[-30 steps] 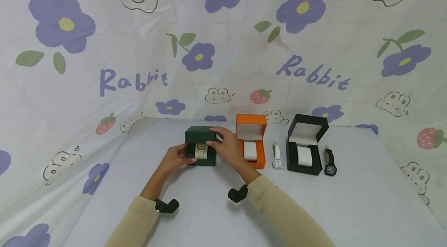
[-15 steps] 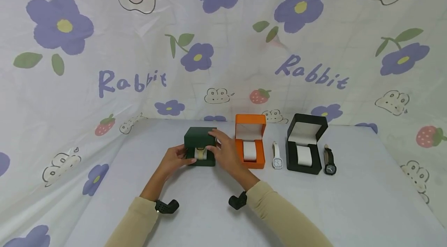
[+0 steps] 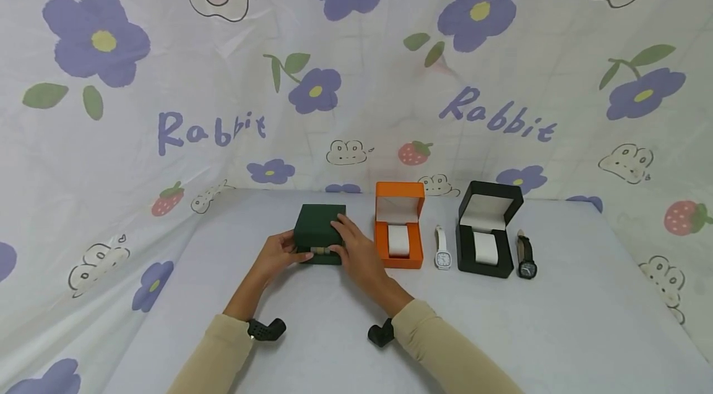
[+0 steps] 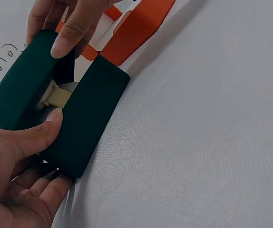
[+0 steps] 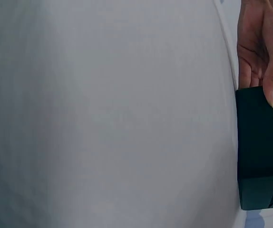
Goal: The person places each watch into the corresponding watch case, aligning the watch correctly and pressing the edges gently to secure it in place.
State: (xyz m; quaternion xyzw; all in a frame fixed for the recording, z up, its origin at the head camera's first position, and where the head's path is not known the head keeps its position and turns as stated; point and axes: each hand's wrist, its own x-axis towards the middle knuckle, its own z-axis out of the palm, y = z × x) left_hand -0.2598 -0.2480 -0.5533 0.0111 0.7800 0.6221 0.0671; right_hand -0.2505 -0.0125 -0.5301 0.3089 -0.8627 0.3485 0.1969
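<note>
A dark green watch box [image 3: 319,226] stands on the white table with its lid partly lowered. Through the narrow front gap shows a gold-coloured watch [image 4: 59,97], mostly hidden by the lid. My left hand [image 3: 278,254] grips the box base at its left end, the thumb over the front rim and the fingers beneath in the left wrist view. On the lid's right side, my right hand [image 3: 361,258] holds the lid between thumb and fingers. Only the left hand [image 5: 264,42] and part of the box [image 5: 258,137] appear in the right wrist view.
Right of the green box stands an orange watch box [image 3: 413,255], lid up, with a white cushion. Beyond it lie a white watch [image 3: 442,258], a black watch box [image 3: 504,265] with lid up, and a black watch [image 3: 526,261]. A patterned cloth [image 3: 356,122] hangs behind.
My right hand has swung the green lid downward and forward, covering most of the gold watch. My left hand has kept its grip on the base.
</note>
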